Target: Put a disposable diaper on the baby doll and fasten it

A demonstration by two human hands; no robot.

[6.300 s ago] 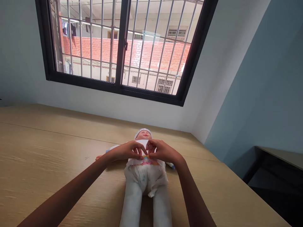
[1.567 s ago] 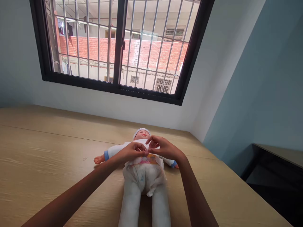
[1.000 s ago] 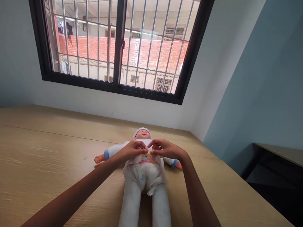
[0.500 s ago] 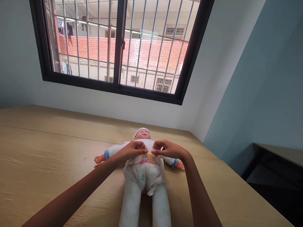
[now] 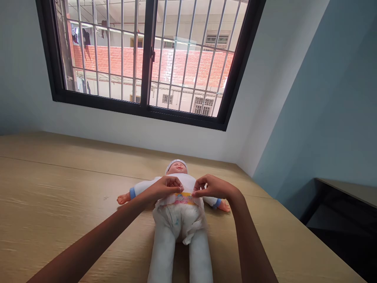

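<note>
A baby doll [image 5: 165, 251] in white clothes with blue cuffs and a white cap lies on its back, legs toward me. Around its hips is a white diaper [image 5: 179, 218] with a yellow and pink printed band at the waist. My left hand [image 5: 167, 186] pinches the diaper's upper edge at the left end of the print. At the right end of that band, my right hand [image 5: 210, 186] has thumb and fingers closed in a pinch on the same edge. The fingers partly cover the doll's belly.
The doll lies on a wooden table [image 5: 73, 204] that runs back to the wall. A black-framed window [image 5: 146, 55] with metal bars is above it. At the right, beyond the table's edge, stands a dark piece of furniture [image 5: 344, 220].
My right hand has slid slightly to the right along the waistband, widening the gap between my hands. My left hand and the doll are nearly where they were.
</note>
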